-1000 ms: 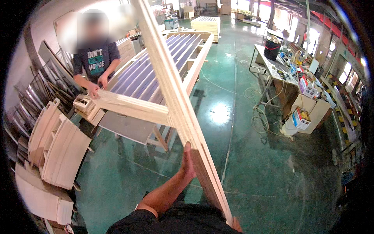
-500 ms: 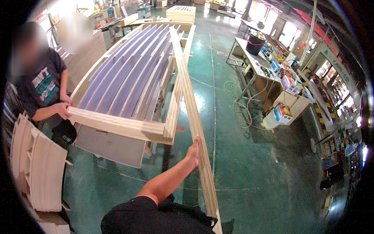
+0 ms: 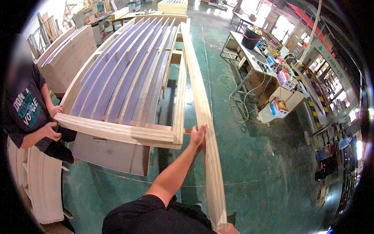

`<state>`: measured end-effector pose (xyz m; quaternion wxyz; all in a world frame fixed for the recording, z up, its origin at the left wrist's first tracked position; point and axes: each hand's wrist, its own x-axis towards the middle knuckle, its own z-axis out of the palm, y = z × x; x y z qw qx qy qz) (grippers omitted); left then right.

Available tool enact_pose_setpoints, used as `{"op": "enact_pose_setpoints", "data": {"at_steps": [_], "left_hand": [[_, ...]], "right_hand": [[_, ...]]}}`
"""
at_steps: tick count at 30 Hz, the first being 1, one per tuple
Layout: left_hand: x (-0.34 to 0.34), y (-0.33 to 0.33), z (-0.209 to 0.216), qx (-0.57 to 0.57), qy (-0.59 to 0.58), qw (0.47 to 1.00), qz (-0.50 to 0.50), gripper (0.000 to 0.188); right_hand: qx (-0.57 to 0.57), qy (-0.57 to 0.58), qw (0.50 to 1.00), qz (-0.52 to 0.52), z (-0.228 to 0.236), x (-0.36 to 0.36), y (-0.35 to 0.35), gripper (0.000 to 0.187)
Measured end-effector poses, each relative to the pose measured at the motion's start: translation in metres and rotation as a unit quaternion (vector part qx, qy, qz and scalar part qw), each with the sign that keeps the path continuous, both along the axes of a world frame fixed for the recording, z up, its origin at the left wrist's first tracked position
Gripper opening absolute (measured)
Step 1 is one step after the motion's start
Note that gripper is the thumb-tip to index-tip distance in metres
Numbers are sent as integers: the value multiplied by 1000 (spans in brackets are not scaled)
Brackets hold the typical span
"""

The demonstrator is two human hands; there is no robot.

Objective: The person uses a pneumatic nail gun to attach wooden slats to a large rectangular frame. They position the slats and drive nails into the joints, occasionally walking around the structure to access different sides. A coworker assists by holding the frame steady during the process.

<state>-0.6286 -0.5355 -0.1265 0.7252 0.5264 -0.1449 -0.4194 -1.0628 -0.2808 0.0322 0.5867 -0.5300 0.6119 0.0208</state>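
Note:
A long laminated wooden beam (image 3: 215,171) runs from the lower edge up along the right side of a large wooden frame (image 3: 117,131). My left hand (image 3: 198,134) is closed on the beam about midway along its length, beside the frame's near right corner. At the bottom edge my right hand (image 3: 227,229), only partly in view, grips the beam's near end. The beam's far end lies against the frame's far right side. Inside the frame are curved pale slats (image 3: 102,97) with bluish-purple panels between them. A co-worker's hands (image 3: 52,130) are at the near left corner.
A grey panel (image 3: 111,154) sits below the frame's near end. Curved wooden parts (image 3: 44,183) are stacked at the left, a tall board stack (image 3: 68,58) behind. On the right stands a cluttered workbench (image 3: 255,62), with a hose (image 3: 235,105) and a white bucket (image 3: 267,114) on the floor.
The beam has swung nearer to lying along the frame's right side and turned to show a broader face. My right hand has come into view at its near end. The co-worker's hands have shifted.

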Motion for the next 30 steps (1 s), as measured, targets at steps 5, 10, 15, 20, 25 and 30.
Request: {"op": "enact_pose_setpoints", "data": {"at_steps": [5, 10, 15, 20, 25, 30], "left_hand": [[-80, 94, 9, -24, 301, 943, -142, 70], [-107, 191, 60, -30, 283, 931, -227, 83], [-116, 247, 88, -22, 175, 973, -148, 86], [-88, 249, 103, 17, -60, 991, -118, 113], [-83, 260, 117, 114, -295, 936, -152, 120], [-80, 261, 139, 258, -383, 878, -127, 105]], "right_hand": [[22, -34, 999, 3, 18, 37, -37, 69], [-9, -52, 990, 130, -23, 109, -101, 64], [-81, -254, 953, 143, -34, 217, -148, 66], [-117, -280, 939, 161, -59, 286, -148, 72], [-93, -267, 935, 212, -81, 300, -152, 73], [-221, -278, 890, 287, -66, 301, -152, 74]]}}
